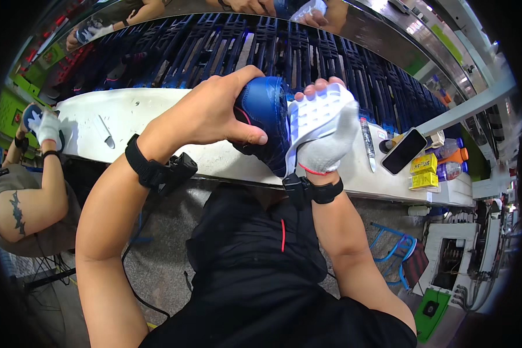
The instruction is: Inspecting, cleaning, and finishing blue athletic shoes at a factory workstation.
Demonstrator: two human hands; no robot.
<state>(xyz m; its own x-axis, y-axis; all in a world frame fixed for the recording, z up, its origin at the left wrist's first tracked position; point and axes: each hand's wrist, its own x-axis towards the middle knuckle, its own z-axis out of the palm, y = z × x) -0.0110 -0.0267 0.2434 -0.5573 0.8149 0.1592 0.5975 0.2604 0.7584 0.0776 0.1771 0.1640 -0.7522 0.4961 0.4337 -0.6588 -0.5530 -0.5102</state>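
Observation:
A dark blue shoe upper (264, 104) is gripped by my bare left hand (206, 113), the fingers over its far side and the thumb along its near side. My right hand (333, 139) wears a white glove that leaves the fingertips bare. It is closed round a white shoe sole (314, 119), whose gridded inner face shows. The sole's near edge meets the upper's right side; whether the two are joined there I cannot tell. Both pieces are held up above the white worktable (214, 162). A wrist strap with a small device is on each arm.
Behind the table runs a dark slatted conveyor (180, 55). A pale strip-like tool (104, 131) lies left; a pen (368, 145), phone (404, 151), yellow boxes (423, 172) and bottles (449, 170) lie right. A co-worker (32, 203) holds a shoe at left. A blue-framed stool (397, 255) stands lower right.

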